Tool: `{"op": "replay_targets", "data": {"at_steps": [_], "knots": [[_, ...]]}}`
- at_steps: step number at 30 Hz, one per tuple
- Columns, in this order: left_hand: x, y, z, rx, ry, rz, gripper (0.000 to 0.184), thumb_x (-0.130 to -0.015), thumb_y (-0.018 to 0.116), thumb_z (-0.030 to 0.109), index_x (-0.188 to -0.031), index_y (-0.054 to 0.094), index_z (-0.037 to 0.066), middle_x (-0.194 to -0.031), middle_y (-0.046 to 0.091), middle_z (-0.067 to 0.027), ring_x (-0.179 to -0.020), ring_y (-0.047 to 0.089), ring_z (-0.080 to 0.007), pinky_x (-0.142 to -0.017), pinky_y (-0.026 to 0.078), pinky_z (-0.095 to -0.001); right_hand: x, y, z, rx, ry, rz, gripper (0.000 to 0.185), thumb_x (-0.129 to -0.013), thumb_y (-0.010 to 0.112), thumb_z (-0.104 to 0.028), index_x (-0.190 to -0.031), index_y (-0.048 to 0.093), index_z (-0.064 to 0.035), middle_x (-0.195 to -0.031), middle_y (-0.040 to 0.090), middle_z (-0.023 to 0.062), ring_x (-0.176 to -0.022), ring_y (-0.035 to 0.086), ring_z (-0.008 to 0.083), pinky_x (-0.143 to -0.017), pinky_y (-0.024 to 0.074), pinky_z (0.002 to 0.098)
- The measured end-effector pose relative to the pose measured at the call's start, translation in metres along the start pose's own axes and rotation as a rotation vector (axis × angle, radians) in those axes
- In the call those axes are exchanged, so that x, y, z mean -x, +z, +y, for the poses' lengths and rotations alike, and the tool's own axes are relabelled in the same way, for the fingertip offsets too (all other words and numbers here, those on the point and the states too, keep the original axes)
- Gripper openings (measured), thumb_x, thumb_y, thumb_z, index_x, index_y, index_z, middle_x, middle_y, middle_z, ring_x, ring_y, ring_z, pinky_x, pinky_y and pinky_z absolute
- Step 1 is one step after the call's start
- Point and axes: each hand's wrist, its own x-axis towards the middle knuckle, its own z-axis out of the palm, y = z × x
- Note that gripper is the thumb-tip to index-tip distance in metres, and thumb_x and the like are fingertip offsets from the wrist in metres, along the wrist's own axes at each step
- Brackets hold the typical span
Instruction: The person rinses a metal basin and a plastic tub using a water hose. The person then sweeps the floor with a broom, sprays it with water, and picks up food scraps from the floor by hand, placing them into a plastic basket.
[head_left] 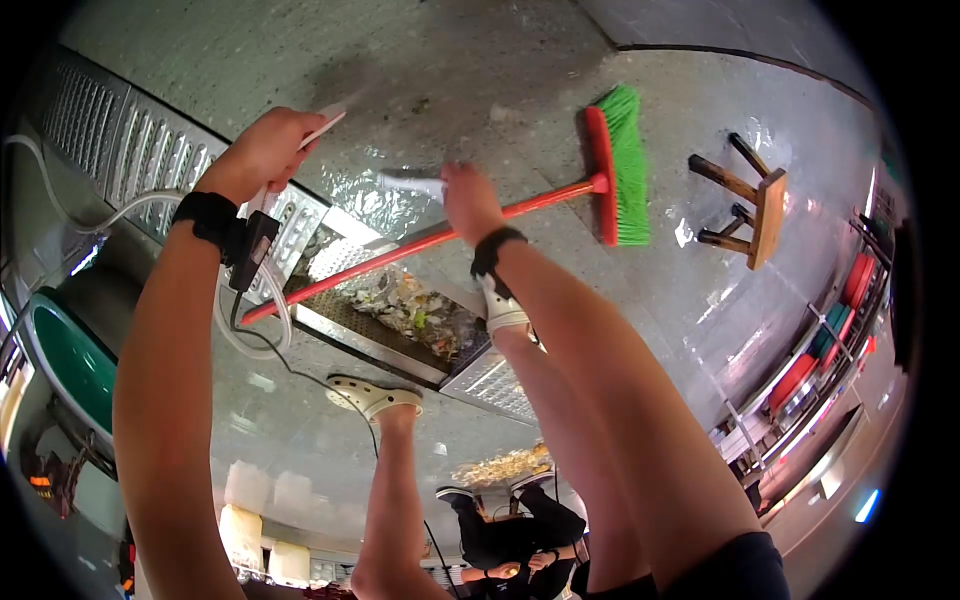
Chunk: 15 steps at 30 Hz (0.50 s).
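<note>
My left hand (268, 152) is closed round the end of a pale hose (325, 128), and a faint blurred spray leaves its tip above the wet floor. The rest of the hose loops below the wrist. My right hand (470, 205) grips a long, whitish thing (410, 184) smeared by motion, so its kind is unclear. Beneath that hand lies a broom (400, 250) with a red handle and green bristles. The handle crosses an open floor drain (345, 332) with food scraps (415, 308) in it.
Metal drain grates (165, 150) run along the left, beside a green tub (75, 360). A wooden stool (768, 218) lies on its side at right. Below, another person (520, 540) sits near a pile of yellowish scraps (505, 466). A rack with red basins (795, 380) stands far right.
</note>
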Motion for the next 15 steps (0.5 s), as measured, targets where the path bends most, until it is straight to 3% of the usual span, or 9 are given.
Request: {"op": "replay_targets", "data": {"at_steps": [3,7,10,12,15], "knots": [[-0.001,0.011,0.032,-0.172,0.069,-0.018,0.038,-0.092,0.046,0.031,-0.065,0.047,0.005,-0.048,0.04,-0.0009,-0.034,0.035,-0.0113,-0.035,0.025,-0.0305,0.054,-0.046,0.001,-0.167,0.003,-0.05,0.01,-0.085,0.054,-0.008,-0.093,0.054,-0.0034,-0.092,0.057,0.0208,-0.083,0.057,0.0414,-0.072,0.0471,0.049],[-0.002,0.027,0.097,-0.255,0.042,-0.105,0.034,-0.088,0.049,0.027,-0.064,0.045,0.004,-0.048,0.036,-0.0008,-0.035,0.031,-0.013,-0.036,0.024,-0.0332,0.118,-0.112,0.03,-0.231,0.088,-0.113,0.011,-0.083,0.057,-0.005,-0.093,0.055,-0.0025,-0.089,0.058,0.0198,-0.083,0.058,0.04,-0.072,0.0473,0.047],[-0.031,0.05,0.109,-0.497,0.377,-0.238,0.032,-0.085,0.05,0.023,-0.063,0.047,0.001,-0.049,0.043,-0.0041,-0.036,0.039,-0.0167,-0.037,0.026,-0.0347,0.158,-0.161,0.059,-0.178,0.113,-0.134,0.012,-0.081,0.058,-0.002,-0.093,0.056,-0.0029,-0.089,0.059,0.0192,-0.081,0.058,0.0392,-0.07,0.0471,0.0454],[-0.032,0.084,0.14,-1.062,0.494,-0.323,0.033,-0.083,0.054,0.024,-0.062,0.045,-0.001,-0.052,0.045,-0.0102,-0.037,0.042,-0.0189,-0.037,0.032,-0.0363,0.18,-0.191,0.079,-0.166,0.171,-0.171,0.011,-0.08,0.06,-0.005,-0.09,0.056,-0.003,-0.089,0.058,0.02,-0.082,0.059,0.04,-0.071,0.0477,0.0466],[0.015,0.13,0.177,-0.797,0.215,-0.201,0.032,-0.08,0.053,0.023,-0.067,0.053,-0.007,-0.067,0.057,-0.0183,-0.053,0.057,-0.0274,-0.048,0.042,-0.0418,0.227,-0.211,0.122,-0.118,0.251,-0.184,0.011,-0.079,0.061,-0.005,-0.089,0.056,-0.0038,-0.088,0.058,0.0193,-0.081,0.059,0.0397,-0.071,0.0475,0.0465]]}}
